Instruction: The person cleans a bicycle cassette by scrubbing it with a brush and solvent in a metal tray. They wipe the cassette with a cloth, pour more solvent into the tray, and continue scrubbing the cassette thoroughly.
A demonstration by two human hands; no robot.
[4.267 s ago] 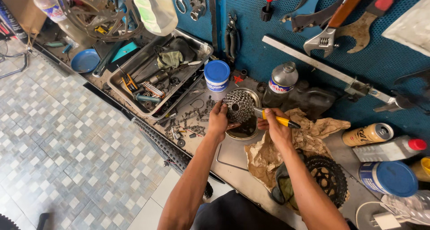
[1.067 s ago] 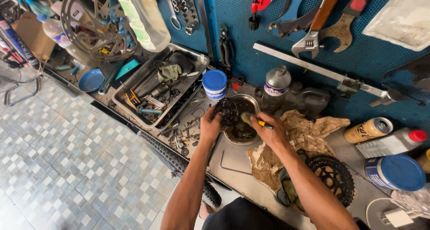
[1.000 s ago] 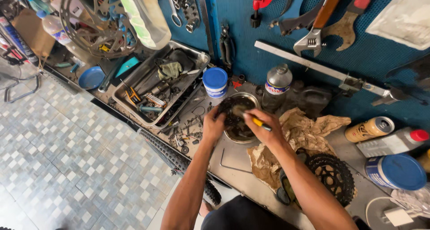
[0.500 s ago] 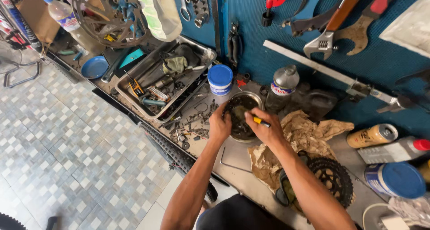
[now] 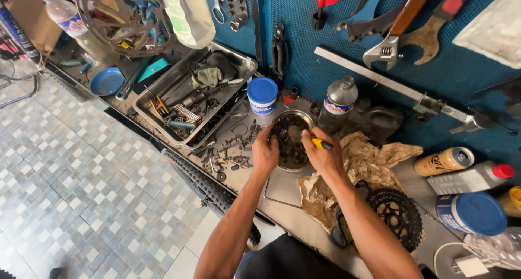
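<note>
Near the counter's back edge, the left hand (image 5: 265, 153) steadies the heavy, greasy cassette (image 5: 287, 140) in the bowl (image 5: 296, 165) while the right hand (image 5: 324, 158) pinches a brush (image 5: 321, 144).

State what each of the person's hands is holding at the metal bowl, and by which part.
The right hand grips a yellow-handled tool by its handle. The left hand is at the rim of the metal bowl; what it holds inside cannot be told.

Bike repair workshop
Blue pegboard (image 5: 304, 56) of wrenches above hands, parts tray (image 5: 163, 92) to their left, sprocket cassette (image 5: 399, 214) right.
</note>
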